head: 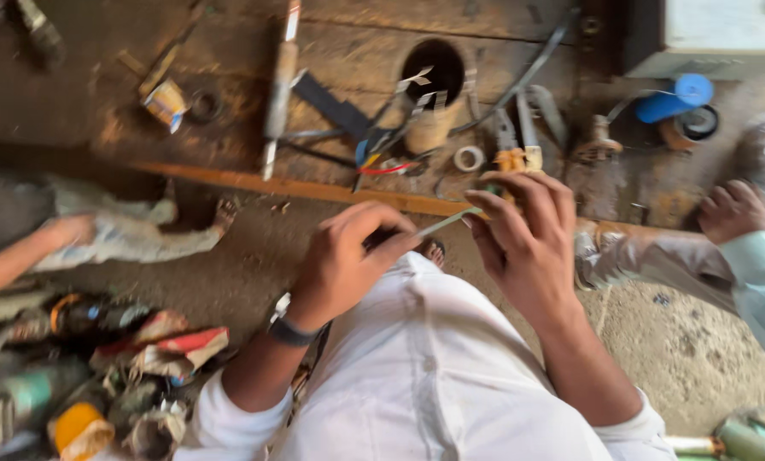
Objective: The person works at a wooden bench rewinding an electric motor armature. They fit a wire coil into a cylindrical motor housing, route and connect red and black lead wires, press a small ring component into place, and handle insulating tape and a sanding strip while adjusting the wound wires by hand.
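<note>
1. A dirt floor (698, 358) lies below, with a cluttered wooden worktop (357, 51) beyond, strewn with tools and a tape roll (468, 158).
2. The left hand (344, 260), wrist bent and watch showing, closes its fingers on a thin rod (446, 222).
3. The right hand (528, 243) curls over the rod's far end, pinching it above the lap.
4. Another person's hand (732, 209) rests at the right.

I'm seeing a thin, pale strip (447, 222), slightly blurred, stretched nearly level with its far end tipped up, pinched between my left hand (348, 260) and right hand (528, 243), above my white-clad lap.
</note>
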`<action>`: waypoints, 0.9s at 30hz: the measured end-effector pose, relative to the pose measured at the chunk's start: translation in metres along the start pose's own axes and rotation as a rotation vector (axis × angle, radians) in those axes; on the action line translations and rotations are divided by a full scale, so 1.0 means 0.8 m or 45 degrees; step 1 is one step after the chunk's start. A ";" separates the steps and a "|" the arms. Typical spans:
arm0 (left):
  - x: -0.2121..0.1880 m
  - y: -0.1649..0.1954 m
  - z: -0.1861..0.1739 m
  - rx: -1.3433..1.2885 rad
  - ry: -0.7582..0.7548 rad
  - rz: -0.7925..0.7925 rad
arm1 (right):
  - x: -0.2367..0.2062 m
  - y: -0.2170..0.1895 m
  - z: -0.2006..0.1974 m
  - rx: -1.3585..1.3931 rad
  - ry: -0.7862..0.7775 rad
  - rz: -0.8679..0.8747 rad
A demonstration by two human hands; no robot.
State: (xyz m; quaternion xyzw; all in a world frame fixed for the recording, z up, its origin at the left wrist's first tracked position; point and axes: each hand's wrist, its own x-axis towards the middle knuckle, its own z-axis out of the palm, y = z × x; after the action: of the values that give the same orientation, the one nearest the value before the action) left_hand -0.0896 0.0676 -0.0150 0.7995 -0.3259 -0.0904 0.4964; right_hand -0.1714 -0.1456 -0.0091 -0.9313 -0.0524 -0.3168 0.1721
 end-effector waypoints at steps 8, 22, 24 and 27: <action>0.007 -0.036 0.010 -1.092 -0.278 -0.271 | 0.003 -0.036 0.027 0.720 -0.180 0.312; 0.005 -0.044 -0.060 -0.792 -0.342 -0.063 | -0.006 -0.089 0.064 0.986 -0.062 0.683; 0.004 -0.050 -0.067 -0.845 -0.373 -0.084 | -0.007 -0.098 0.070 1.025 -0.034 0.687; 0.000 -0.061 -0.079 -0.747 -0.377 -0.092 | -0.010 -0.111 0.075 0.887 -0.054 0.642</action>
State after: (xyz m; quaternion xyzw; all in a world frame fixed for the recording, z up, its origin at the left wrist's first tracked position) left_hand -0.0392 0.1283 -0.0256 0.6116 -0.3261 -0.3132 0.6493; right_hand -0.1613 -0.0410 -0.0330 -0.8075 0.0696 -0.2090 0.5472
